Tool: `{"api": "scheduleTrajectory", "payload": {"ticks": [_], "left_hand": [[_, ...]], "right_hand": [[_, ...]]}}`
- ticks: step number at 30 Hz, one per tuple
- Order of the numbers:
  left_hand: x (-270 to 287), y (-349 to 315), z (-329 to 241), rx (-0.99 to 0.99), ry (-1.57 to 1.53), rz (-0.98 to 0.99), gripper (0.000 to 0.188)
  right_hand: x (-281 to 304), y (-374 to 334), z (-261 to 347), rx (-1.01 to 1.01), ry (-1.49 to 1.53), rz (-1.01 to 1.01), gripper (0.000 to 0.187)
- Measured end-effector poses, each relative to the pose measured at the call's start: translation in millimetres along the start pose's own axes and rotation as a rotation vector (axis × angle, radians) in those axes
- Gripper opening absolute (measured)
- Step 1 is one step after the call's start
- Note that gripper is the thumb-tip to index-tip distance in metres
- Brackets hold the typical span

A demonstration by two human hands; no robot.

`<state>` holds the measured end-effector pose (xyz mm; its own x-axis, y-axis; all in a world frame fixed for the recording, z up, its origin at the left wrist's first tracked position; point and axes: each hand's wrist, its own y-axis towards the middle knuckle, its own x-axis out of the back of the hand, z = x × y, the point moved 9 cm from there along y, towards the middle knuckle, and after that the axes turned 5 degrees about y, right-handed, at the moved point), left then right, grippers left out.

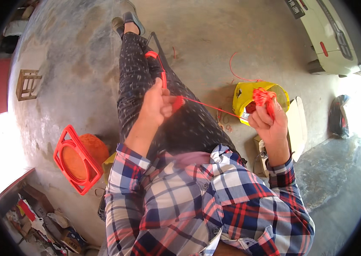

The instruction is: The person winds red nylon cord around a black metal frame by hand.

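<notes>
My left hand (pixel 157 104) is closed over my lap on a red piece of cordwork (pixel 178 103), much of it hidden by the fingers. A thin red cord (pixel 210 105) runs taut from there to my right hand (pixel 270 119). That hand is shut on a bunched hank of red cord (pixel 264 96), its looped ends sticking out above the fingers. Just beyond the left hand, a dark bar (pixel 160 48) lies along my legs, with a red band (pixel 163 77) beside it that reaches the fingertips.
A yellow bag (pixel 242 94) with red material inside stands behind my right hand, a loose cord trailing from it. At left are a red plastic frame (pixel 78 160) and a small wooden stool (pixel 28 85). A pale vehicle (pixel 332 47) stands far right; clutter lies lower left.
</notes>
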<state>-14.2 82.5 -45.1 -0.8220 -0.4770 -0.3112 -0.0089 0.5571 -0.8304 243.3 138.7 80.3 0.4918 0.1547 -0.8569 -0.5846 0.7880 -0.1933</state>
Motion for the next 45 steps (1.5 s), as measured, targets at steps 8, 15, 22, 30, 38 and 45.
{"api": "scheduleTrajectory", "payload": {"ticks": [8, 15, 22, 30, 38, 45], "left_hand": [[-36.2, -59.2, -42.9, -0.912, 0.790, -0.115, 0.050], [-11.6, -92.3, -90.4, -1.155, 0.676, -0.367, 0.015], [-27.7, -45.8, -54.1, -1.109, 1.330, -0.280, 0.025], [-7.8, -15.7, -0.9, -0.614, 0.505, 0.017, 0.043], [4.2, -24.5, 21.9, -0.564, 0.551, -0.049, 0.045], [4.3, -29.2, 24.2, -0.642, 0.643, -0.090, 0.057]], "right_hand": [[48.6, 41.9, -57.2, -0.059, 0.042, -0.213, 0.035], [8.9, 81.7, -128.7, -0.439, 0.003, 0.017, 0.027], [9.4, 124.3, -125.5, 0.209, -1.417, 0.159, 0.029], [5.1, 108.4, -108.4, 0.542, -1.557, 0.148, 0.024], [23.8, 95.0, -118.8, 0.286, -1.330, 0.139, 0.021], [-1.0, 85.1, -108.8, 0.123, -1.518, 0.278, 0.022]]}}
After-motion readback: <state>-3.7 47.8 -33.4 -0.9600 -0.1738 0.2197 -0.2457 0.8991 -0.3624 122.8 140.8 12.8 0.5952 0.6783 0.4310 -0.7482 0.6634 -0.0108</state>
